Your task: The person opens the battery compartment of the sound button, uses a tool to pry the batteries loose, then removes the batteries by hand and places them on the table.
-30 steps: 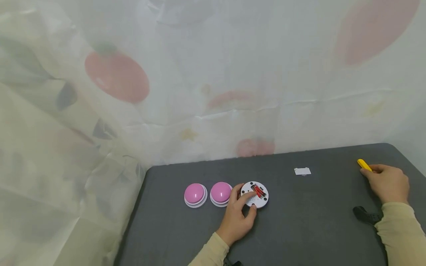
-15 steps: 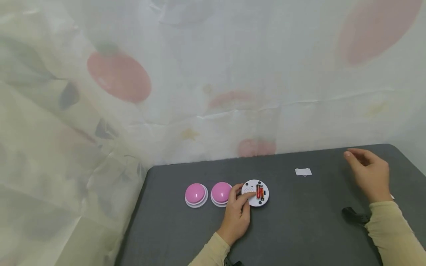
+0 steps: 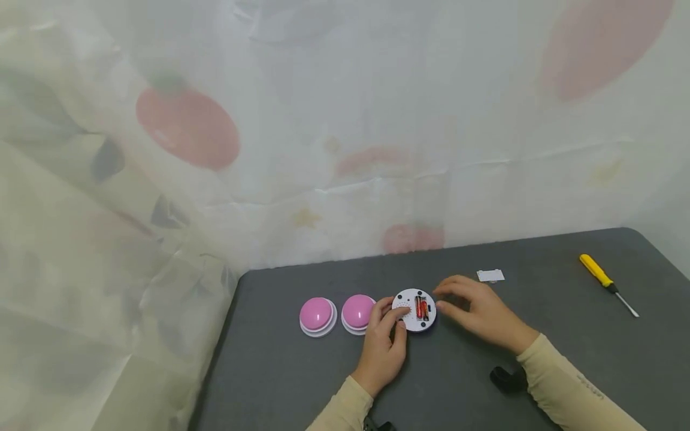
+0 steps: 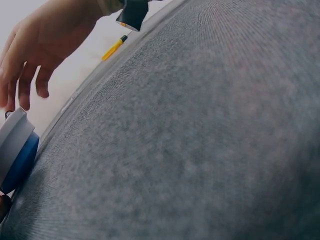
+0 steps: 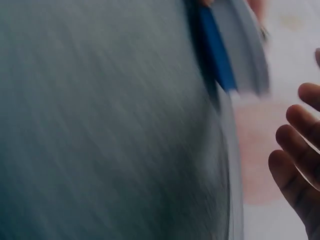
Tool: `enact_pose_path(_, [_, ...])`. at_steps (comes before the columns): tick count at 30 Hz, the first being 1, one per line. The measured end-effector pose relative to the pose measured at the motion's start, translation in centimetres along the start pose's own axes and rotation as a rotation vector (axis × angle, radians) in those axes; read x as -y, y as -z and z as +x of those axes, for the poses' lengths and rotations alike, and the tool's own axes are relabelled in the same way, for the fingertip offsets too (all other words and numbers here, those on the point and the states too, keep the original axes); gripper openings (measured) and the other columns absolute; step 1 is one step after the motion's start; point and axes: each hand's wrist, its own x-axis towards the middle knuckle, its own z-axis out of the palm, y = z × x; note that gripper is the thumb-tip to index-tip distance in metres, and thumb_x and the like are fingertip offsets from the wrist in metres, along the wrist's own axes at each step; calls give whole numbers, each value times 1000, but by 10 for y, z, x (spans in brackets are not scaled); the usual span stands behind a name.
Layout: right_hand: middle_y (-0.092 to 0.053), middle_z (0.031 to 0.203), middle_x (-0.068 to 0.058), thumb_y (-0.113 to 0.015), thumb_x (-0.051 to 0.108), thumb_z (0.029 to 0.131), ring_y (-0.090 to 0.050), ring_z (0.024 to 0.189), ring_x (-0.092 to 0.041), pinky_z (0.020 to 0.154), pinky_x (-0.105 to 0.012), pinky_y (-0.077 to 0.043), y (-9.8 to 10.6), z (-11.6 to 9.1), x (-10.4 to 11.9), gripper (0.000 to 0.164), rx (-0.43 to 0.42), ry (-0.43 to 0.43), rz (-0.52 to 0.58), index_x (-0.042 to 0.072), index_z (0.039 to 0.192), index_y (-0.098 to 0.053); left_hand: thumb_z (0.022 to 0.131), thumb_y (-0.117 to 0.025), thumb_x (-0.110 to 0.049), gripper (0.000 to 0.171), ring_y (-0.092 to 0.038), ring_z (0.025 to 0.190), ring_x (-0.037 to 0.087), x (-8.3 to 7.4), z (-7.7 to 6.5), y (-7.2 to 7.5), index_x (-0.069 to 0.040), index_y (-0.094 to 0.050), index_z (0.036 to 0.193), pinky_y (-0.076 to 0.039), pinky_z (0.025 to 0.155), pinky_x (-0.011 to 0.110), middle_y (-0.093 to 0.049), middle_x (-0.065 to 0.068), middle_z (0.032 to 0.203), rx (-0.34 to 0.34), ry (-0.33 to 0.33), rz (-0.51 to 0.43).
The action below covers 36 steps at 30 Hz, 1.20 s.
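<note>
A round white push button lies face down, with red batteries side by side in its uncovered compartment. Its blue dome faces the table in the left wrist view. My left hand grips the button's left side, the index finger over its back and the thumb at the near edge. My right hand hovers at the right rim, fingers spread and apart from it; in the right wrist view these fingers hold nothing. A small white battery cover lies behind that hand.
Two pink-domed push buttons, one farther left and one by my left hand, stand on the dark grey table. A yellow-handled screwdriver lies at the right. A printed sheet hangs behind.
My right hand has let go of the screwdriver and moved left to the button. Held in my left hand, the button has turned, so the batteries point away from me instead of slanting.
</note>
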Motion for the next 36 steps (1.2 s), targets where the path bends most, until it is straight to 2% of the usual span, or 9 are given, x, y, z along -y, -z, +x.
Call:
enact_pose_path(4, [-71,128,3,-86,22,97,-65,120,-18,95,-48,-59,-16,-2,10,31,67,59,-102,13,126,-79,101,-66,1,31,-63,133,28,-1,0,0,-5,-73,130,-52,112,41,-54,23,148,24,19,7])
enact_pose_path(6, [-70,131,1,-88,25,95,-64,123,-21,96,-49,-59,-21,-3,12,36,79,79,-140,11,127,-79,101,-70,-5,31,-63,134,28,-1,0,1,-5,-72,131,-51,113,42,-53,22,150,45,34,12])
enact_pose_path(14, [-70,128,-1,-91,19,92,-62,121,-22,95,-49,-59,-29,-5,11,38,70,132,-145,8,126,-79,95,-87,-29,49,-56,141,27,-1,0,2,-13,-69,138,-49,115,45,-50,16,156,107,82,15])
enact_pose_path(17, [-70,126,-1,-90,17,91,-63,120,-22,94,-49,-59,-30,-6,10,36,61,133,-141,9,125,-80,91,-92,-35,56,-55,142,28,0,-2,2,-14,-69,138,-50,114,47,-49,14,157,118,78,41])
enact_pose_path(28, [-74,122,1,-90,17,91,-67,118,-22,94,-47,-60,-30,-6,11,30,27,166,-180,11,119,-81,96,-87,-22,51,-53,144,29,0,-2,1,-12,-65,141,-50,115,44,-48,15,158,117,17,51])
enact_pose_path(36, [-76,121,4,-90,17,90,-66,113,-17,91,-43,-60,-30,-7,10,29,17,240,-174,14,118,-84,97,-86,-20,50,-54,142,28,-1,-2,1,-12,-65,141,-49,116,43,-49,15,157,112,21,68])
